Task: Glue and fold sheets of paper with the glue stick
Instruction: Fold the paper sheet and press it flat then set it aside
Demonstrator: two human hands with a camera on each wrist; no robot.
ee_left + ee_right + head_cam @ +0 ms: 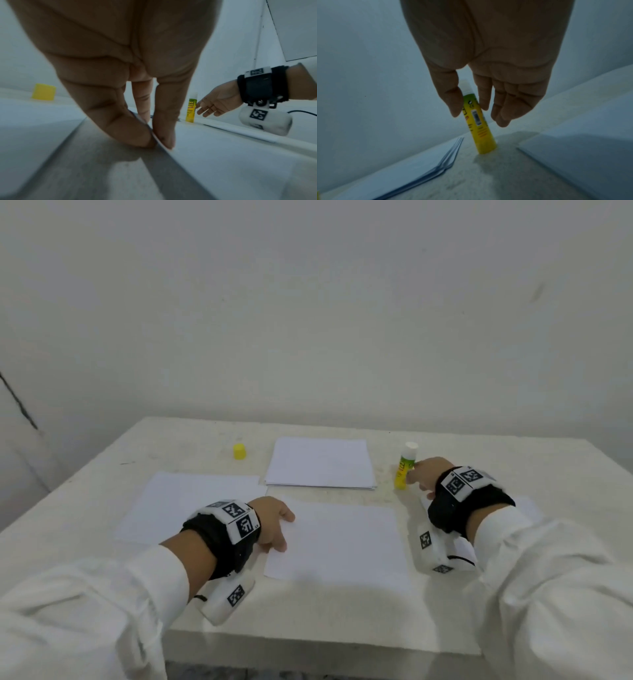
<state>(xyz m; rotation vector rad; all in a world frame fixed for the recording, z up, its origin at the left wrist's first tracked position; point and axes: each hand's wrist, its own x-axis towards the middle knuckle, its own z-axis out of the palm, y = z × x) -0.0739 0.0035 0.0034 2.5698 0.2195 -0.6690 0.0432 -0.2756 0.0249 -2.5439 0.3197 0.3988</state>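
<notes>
Glue stick [404, 466] upright, uncapped; right hand [426, 478] fingers alongside it.

Soft, even light filled the head view; both wrist views were dim, bluish and blurred, with walls bowed at edges.
</notes>
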